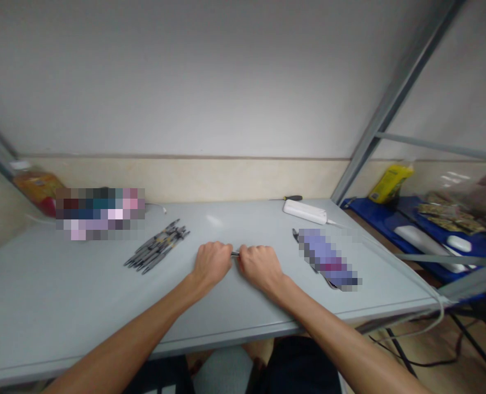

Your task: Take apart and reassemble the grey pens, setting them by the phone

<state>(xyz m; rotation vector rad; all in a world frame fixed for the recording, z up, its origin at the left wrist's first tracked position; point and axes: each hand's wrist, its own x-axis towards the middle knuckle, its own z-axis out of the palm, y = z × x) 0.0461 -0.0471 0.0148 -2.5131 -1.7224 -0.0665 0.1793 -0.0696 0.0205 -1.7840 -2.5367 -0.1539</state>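
My left hand (213, 262) and my right hand (261, 265) are both closed, knuckles up, close together above the middle of the desk. Between them shows a short stretch of a thin dark, shiny pen (235, 254); both fists grip it, and its ends are hidden inside them. Left of my left hand, a bundle of grey and black pens (156, 247) lies slanted on the desk. To the right of my right hand is a blurred-out purple-blue object (327, 260), with dark thin parts sticking out at its edges.
A white power strip (305, 211) and a screwdriver (293, 198) lie at the back of the grey desk (235, 312). A blurred-out pile (101, 212) and an orange bottle (41, 183) stand back left. A white cable (407, 265) crosses the right side, beside a blue shelf (407, 205).
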